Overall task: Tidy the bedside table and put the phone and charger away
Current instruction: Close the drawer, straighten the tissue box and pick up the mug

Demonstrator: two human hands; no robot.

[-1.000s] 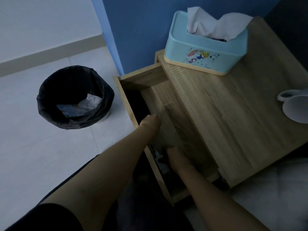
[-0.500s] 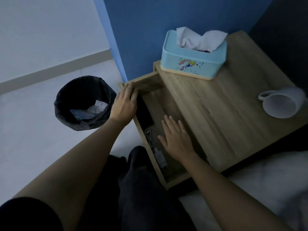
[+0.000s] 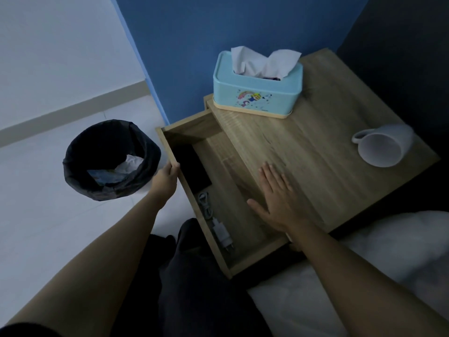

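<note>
The wooden bedside table (image 3: 303, 152) has its drawer (image 3: 252, 262) pulled out toward me. Inside the drawer, along the front wall, lies a black phone (image 3: 192, 167). Just below the phone lie a coiled grey cable (image 3: 205, 205) and a white charger plug (image 3: 222, 233). My left hand (image 3: 166, 180) grips the drawer's front panel near its middle. My right hand (image 3: 279, 198) rests flat, fingers spread, on the table top's near edge above the drawer.
A light blue tissue box (image 3: 258, 90) stands at the table's back. A white mug (image 3: 382, 147) lies tilted near the right edge. A black-lined bin (image 3: 109, 159) with crumpled paper stands on the floor left of the drawer. White bedding (image 3: 364, 276) lies at lower right.
My left hand slid down the drawer front from its far corner to the middle. My right hand lifted out of the drawer and now lies on the table top.
</note>
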